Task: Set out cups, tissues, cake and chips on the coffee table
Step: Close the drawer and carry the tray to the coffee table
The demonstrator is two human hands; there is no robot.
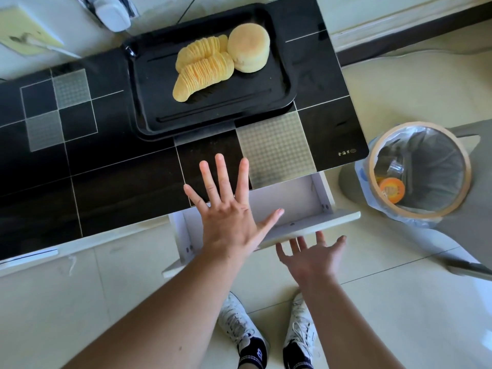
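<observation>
Head view: our left hand point(229, 209) hovers spread above the open, seemingly empty drawer point(292, 206); our right hand point(311, 255), grip open, is under its front. Chips point(202, 67) and cake point(249, 47) sit on the worktop's black tray point(149, 102). Push the drawer squarely shut.

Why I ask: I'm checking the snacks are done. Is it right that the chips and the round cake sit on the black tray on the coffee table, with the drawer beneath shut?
Not quite: the drawer is pulled open, as the head view shows, and looks empty. The chips and round cake do sit on the black tray on the coffee table.
</observation>
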